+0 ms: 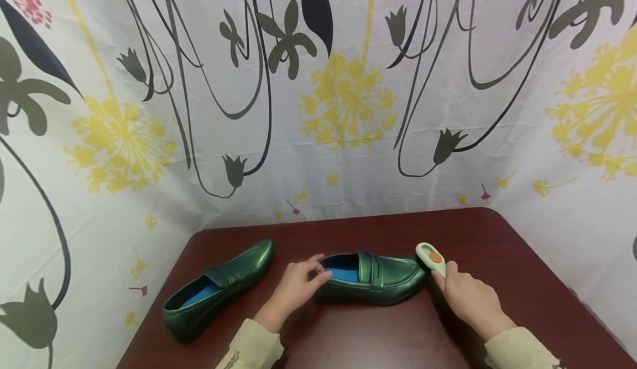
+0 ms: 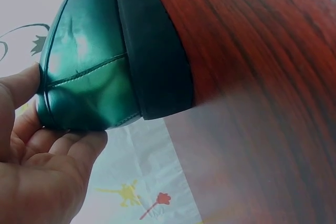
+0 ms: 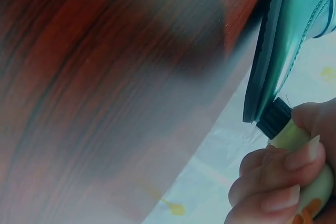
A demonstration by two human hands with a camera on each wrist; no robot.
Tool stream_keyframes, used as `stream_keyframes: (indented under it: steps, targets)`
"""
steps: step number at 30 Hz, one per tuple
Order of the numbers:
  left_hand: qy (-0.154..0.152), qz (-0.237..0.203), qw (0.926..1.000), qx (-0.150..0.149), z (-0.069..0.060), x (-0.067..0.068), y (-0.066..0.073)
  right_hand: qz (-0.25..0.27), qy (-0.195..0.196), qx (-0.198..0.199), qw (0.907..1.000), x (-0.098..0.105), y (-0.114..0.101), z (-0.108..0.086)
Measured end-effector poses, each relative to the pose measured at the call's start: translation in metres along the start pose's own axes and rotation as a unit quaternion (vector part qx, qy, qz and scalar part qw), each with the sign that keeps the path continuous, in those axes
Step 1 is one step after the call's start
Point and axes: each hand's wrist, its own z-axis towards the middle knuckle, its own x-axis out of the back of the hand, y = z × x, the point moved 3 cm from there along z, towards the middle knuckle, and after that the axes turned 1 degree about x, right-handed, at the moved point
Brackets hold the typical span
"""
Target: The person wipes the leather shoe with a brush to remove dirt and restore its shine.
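1. Sitting on the table point(image 1: 378, 338) to the right of its mate point(image 1: 251, 268), the green shoe point(image 1: 395, 275) should handle light, slick and soft-sided; the heel rim point(image 2: 45, 98) seems the best hold.
2. The left hand point(image 1: 297, 283) pinches that rim between thumb and fingers.
3. The right hand point(image 1: 471, 298) curls its fingers round a brush point(image 1: 432, 257), its bristles point(image 3: 273, 118) against the toe.
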Motion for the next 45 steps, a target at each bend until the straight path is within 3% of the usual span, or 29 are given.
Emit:
stream_keyframes:
  steps: [7,14,16,19,23,26,32,35,39,45]
  targets:
    - [-0.001,0.017,0.9998,-0.007,-0.001,-0.002,0.003,0.019,-0.038,-0.018,0.9989,-0.002,0.005,-0.001]
    - [-0.007,-0.011,0.9993,0.036,-0.001,0.001,0.009,0.03,-0.043,-0.027,0.9983,-0.002,0.007,-0.001]
    - [-0.005,-0.017,0.9979,0.061,0.001,0.002,0.009,0.034,-0.042,-0.028,0.9981,-0.002,0.007,0.0]
    - [-0.011,-0.023,0.9921,0.123,0.003,0.005,0.006,0.041,-0.047,-0.032,0.9976,-0.002,0.007,0.0]
    - [-0.053,-0.046,0.9743,0.214,0.003,0.007,0.002,0.05,-0.057,-0.038,0.9964,-0.003,0.008,0.001]
    - [-0.088,-0.073,0.962,0.248,0.004,0.008,0.001,0.054,-0.059,-0.038,0.9961,-0.004,0.008,0.001]
    - [-0.149,-0.136,0.9458,0.255,0.007,0.006,-0.001,0.055,-0.058,-0.036,0.9962,-0.003,0.006,0.001]
    - [-0.162,-0.171,0.9378,0.255,0.007,0.003,-0.004,0.057,-0.057,-0.035,0.9961,-0.004,0.004,0.001]
    - [-0.148,-0.211,0.9324,0.254,0.007,-0.002,-0.007,0.062,-0.057,-0.033,0.9959,-0.005,0.003,-0.001]
    - [-0.099,-0.227,0.9361,0.25,0.008,-0.007,-0.01,0.064,-0.043,-0.03,0.9966,-0.007,0.002,-0.004]
